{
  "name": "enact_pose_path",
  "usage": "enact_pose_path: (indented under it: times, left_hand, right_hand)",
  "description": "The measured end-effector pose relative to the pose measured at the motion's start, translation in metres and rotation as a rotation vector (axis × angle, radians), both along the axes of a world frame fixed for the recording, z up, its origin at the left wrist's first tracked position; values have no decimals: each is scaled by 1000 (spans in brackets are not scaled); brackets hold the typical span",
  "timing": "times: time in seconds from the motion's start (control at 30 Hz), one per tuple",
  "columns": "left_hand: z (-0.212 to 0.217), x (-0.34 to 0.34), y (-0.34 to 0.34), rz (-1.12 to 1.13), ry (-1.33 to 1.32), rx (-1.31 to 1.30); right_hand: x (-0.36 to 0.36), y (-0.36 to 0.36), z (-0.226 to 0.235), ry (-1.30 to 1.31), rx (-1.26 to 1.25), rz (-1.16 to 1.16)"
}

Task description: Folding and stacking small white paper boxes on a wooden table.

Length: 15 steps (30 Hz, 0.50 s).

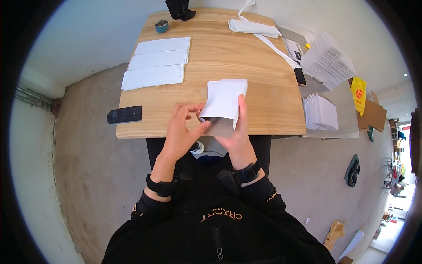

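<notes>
step: opening white bag [224, 102] over worktop [246, 57] | right hand [237, 132] grip: pinching bag | left hand [182, 130] grip: fingers tugging its mouth | next: needs mouth spread wide, gently

We raise both forearms above the table edge [211, 132], left hand [182, 132] fingers curled, right hand [237, 132] pinching with thumb extended.

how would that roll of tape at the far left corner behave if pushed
The tape lies flat on its side on the table, so it would probably slide, not roll. It looks small and hollow, so likely light. Tipped on edge, it could roll off the nearby corner.
</notes>
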State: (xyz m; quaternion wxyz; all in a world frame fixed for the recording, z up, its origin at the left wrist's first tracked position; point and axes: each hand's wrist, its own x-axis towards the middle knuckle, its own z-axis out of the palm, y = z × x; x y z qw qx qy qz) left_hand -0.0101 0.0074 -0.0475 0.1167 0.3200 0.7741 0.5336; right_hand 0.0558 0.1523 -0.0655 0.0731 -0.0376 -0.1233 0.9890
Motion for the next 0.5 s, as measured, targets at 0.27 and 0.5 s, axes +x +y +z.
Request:
enact_pose_path:
  times: [0.27, 0.5]
  left_hand:
    - [5, 14, 7, -195, 33, 56]
    - [10, 11, 5, -255, -20, 75]
  right_hand:
    - [-1, -14, 14, -172, 89, -104]
    - [1, -14, 10, -193, 164, -66]
